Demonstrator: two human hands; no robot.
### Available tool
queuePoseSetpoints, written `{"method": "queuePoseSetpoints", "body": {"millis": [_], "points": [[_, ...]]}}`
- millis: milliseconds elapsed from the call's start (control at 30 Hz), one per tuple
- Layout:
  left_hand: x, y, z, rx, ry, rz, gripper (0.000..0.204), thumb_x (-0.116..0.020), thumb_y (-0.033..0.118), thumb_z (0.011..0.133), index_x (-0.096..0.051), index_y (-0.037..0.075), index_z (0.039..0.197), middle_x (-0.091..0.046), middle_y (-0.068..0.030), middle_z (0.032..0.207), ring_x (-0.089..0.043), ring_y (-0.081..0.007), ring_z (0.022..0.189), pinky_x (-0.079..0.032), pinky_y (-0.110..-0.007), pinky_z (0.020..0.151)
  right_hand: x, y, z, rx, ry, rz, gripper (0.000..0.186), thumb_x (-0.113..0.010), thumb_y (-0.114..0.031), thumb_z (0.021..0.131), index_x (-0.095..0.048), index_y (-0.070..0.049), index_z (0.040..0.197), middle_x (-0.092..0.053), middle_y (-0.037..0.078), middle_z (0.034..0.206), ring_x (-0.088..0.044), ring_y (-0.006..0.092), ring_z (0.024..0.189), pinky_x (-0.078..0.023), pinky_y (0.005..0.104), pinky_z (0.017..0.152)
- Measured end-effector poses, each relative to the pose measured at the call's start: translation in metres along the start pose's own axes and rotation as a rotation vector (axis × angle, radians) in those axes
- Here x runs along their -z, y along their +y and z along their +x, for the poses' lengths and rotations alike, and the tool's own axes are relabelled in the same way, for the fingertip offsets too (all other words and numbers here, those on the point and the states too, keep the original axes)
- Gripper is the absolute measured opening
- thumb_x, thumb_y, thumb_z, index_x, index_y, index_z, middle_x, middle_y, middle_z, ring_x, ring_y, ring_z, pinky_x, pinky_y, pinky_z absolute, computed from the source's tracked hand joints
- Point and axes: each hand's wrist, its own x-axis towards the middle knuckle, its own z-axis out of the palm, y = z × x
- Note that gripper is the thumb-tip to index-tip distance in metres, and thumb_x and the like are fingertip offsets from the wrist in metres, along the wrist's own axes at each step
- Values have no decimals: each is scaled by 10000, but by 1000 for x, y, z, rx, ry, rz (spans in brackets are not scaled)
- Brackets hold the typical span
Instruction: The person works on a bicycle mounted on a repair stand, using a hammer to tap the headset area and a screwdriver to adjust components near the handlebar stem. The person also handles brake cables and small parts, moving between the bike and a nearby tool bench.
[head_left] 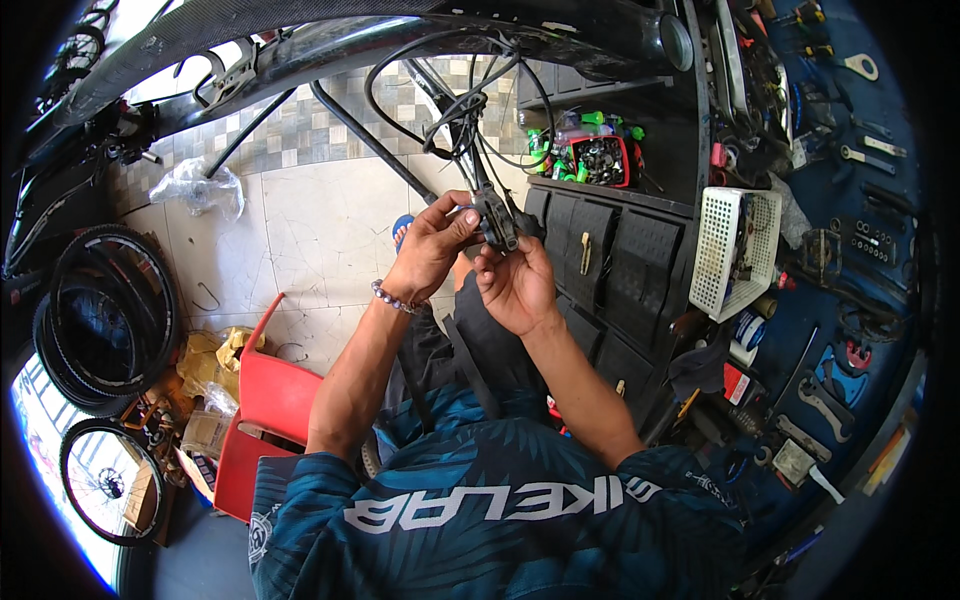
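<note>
Just in front of my body, I hold a small dark bicycle component point(496, 218) between both hands; its exact kind cannot be made out. My left hand point(437, 243) pinches it from the left, thumb on top. From the right and below, my right hand point(520, 287) grips its lower end with bent fingertips. Black cables point(462, 112) run up from it in loose loops toward a thick dark tube point(590, 40) across the top. A silver and black bar point(433, 95) stands behind the cables.
Black drawers point(640, 265) and a red bin of small parts point(603, 160) are on the right, beside a white basket point(712, 250) and a wall of tools point(840, 400). A red chair point(270, 400) and bicycle wheels point(105, 310) are at left.
</note>
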Motion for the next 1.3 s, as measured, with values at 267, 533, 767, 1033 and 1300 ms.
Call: {"method": "queuePoseSetpoints", "body": {"millis": [267, 533, 767, 1033, 1300], "points": [[-2, 0, 0, -13, -4, 14, 206, -651, 154, 1077, -606, 52, 1250, -711, -45, 1152, -645, -117, 1053, -534, -302, 970, 3, -1, -2, -15, -12, 27, 384, -549, -329, 1062, -731, -22, 1205, -779, 157, 1035, -752, 292, 976, -611, 337, 777], [-2, -1, 0, -16, 0, 15, 197, -669, 150, 1065, -611, 54, 1227, -712, -48, 1138, -644, -121, 1050, -534, -302, 974, 7, 0, 0, -25, -32, 66, 392, -550, -317, 1059, -720, 1, 1212, -776, 166, 1041, -757, 305, 971, -616, 341, 771], [-3, -3, -1, -27, 15, 17, 194, -681, 139, 1056, -622, 55, 1220, -713, -43, 1113, -649, -114, 1025, -544, -291, 947, 7, 1, -2, -29, -6, 89, 375, -545, -305, 1065, -721, -5, 1205, -778, 174, 1016, -760, 317, 928, -642, 347, 761], [-1, -6, -2, -12, 19, 26, 199, -685, 130, 1052, -617, 54, 1223, -716, -42, 1101, -660, -117, 1000, -556, -281, 919, 11, 1, -3, -32, -19, 96, 399, -558, -299, 1055, -697, 36, 1220, -777, 173, 1029, -761, 312, 958, -630, 350, 776], [-1, -8, -4, -29, 29, 16, 202, -685, 109, 1048, -613, 53, 1229, -716, -42, 1116, -665, -119, 1007, -565, -289, 932, 12, 3, -6, -27, -7, 96, 371, -540, -297, 1066, -717, -3, 1209, -778, 179, 1019, -762, 322, 932, -641, 358, 758]]}}
